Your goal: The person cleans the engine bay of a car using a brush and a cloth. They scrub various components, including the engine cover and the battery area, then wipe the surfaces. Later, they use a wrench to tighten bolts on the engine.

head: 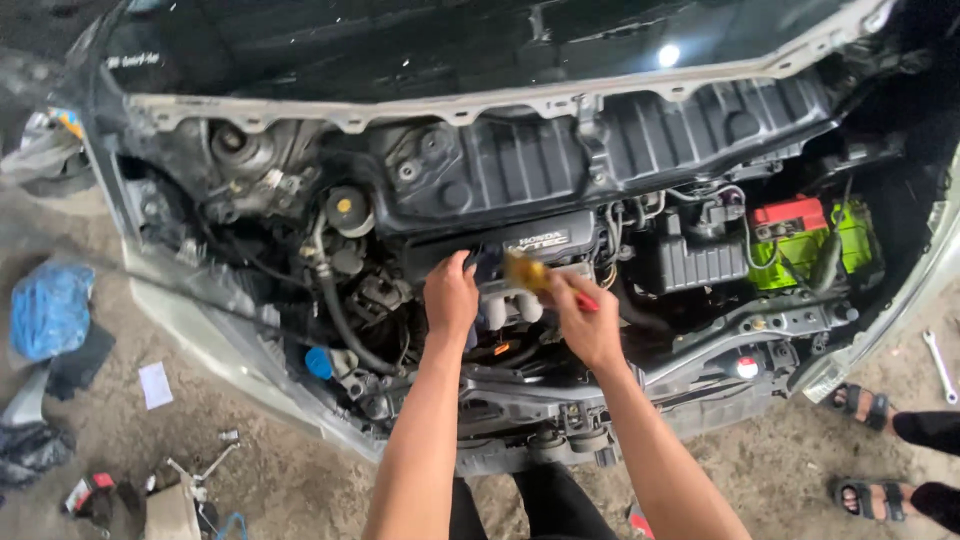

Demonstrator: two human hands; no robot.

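Person's leaning over the open engine bay (560, 160), both hands at the middle, just in front of the black engine cover (545, 240). Left hand (450, 298) is curled down against the pale intake runners (510, 305), fingers closed over something dark there; can't tell what exactly, maybe a rag or hose end. Right hand (588, 322) is closed round a red-handled tool (585, 300), prob. a brush, w/ its yellowish blurred head (525, 270) up over the runners beside the left hand.

How far along: looks mid-job, I'd judge. Front bumper and grille seem already off, w/ bare metal along the front edge of the bay, so stripping is done. Engine cover's on, green battery (810, 250) w/ red terminal cap sits at the bay's right side, hoses in place. Cleaning or work on the intake area seems under way, not finished.

On the floor: blue bag (50, 308) at left, small tools (200, 465) near lower left, a spanner (940, 365) at right. Another person's sandalled feet (865, 405) stand by the right edge.
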